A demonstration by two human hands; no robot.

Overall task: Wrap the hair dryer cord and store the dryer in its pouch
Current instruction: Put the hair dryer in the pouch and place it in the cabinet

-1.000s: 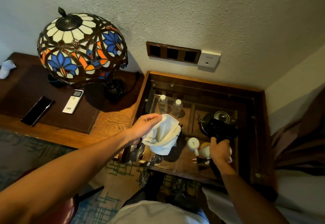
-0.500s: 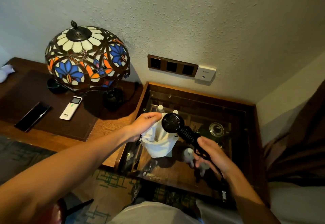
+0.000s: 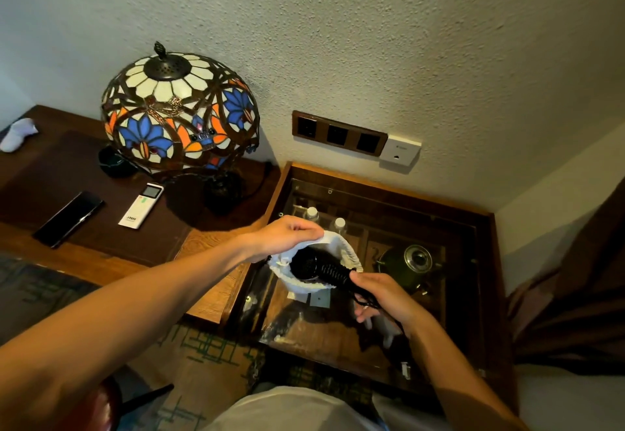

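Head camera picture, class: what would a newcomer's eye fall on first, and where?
First the stained-glass lamp, glowing with blue and orange flowers on the desk at left. Then, centre, the left hand holding open a white pouch while the right hand feeds in the black hair dryer.

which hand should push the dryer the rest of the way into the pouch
Right. The right hand already grips the dryer by its cord-wrapped handle, head inside the pouch mouth. The left hand pinches the pouch rim open, so it is probably best kept there.
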